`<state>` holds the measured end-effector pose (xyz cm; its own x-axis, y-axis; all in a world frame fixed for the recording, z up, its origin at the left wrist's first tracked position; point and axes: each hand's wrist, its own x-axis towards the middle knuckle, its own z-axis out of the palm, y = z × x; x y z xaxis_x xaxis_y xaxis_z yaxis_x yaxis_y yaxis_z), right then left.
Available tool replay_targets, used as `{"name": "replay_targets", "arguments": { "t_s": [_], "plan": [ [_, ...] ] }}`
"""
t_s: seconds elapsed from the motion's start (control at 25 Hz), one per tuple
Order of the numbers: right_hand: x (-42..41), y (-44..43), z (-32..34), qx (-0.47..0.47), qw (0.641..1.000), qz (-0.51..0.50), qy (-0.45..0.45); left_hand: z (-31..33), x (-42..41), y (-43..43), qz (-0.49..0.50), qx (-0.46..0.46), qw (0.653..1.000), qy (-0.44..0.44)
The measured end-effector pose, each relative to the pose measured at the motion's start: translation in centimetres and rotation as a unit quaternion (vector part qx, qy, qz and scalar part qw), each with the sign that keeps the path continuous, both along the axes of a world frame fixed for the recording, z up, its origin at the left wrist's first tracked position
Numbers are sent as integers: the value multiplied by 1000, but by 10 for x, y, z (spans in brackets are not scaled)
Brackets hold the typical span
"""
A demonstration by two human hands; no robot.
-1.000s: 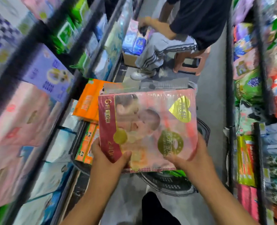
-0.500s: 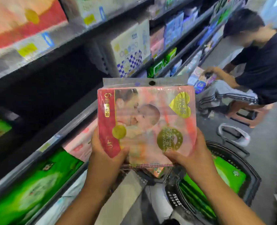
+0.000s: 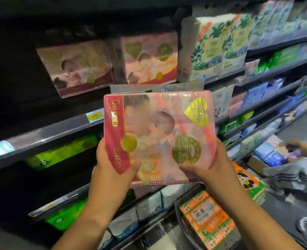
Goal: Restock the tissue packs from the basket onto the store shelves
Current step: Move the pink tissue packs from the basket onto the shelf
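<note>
I hold a pink and red tissue pack [image 3: 159, 134] with gold heart and round seals in front of me at chest height. My left hand [image 3: 113, 168] grips its lower left edge, thumb on the front. My right hand [image 3: 210, 166] grips its lower right edge the same way. Two matching pink packs [image 3: 149, 60] stand on the shelf above and behind it, with a dark gap to their left. The black basket [image 3: 183, 226] sits at the lower right with orange packs [image 3: 206, 213] inside.
The grey shelf rail [image 3: 46, 134] with a yellow price tag [image 3: 95, 116] runs just left of the pack. Green packs [image 3: 62, 152] lie on the shelf below. White leaf-print packs [image 3: 219, 44] stand to the right. Another person's striped leg [image 3: 293, 172] is at the right beside a cardboard box.
My view has swung up from the basket and aisle to the shelves. The pack stays in both hands and now faces the shelf with the matching pink packs.
</note>
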<state>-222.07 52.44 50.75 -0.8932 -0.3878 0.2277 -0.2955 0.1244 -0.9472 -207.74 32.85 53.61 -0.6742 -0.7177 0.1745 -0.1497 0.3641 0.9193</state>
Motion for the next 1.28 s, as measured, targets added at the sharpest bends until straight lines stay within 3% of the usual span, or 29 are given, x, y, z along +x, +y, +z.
{"name": "replay_targets", "arguments": {
  "t_s": [0.4,0.72,0.96,1.28],
  "plan": [
    [-61,-108,75,-42,989,135,40,66,-9,-63,138,-62,987,57],
    [-115,-186,110,-53,967,240,66,100,-38,-100,229,-119,965,51],
    [-125,-237,124,-67,954,278,87,110,-41,-136,289,-136,948,7],
    [-133,-308,115,-40,964,257,63,109,-49,-213,278,-138,949,-47]
  ]
}}
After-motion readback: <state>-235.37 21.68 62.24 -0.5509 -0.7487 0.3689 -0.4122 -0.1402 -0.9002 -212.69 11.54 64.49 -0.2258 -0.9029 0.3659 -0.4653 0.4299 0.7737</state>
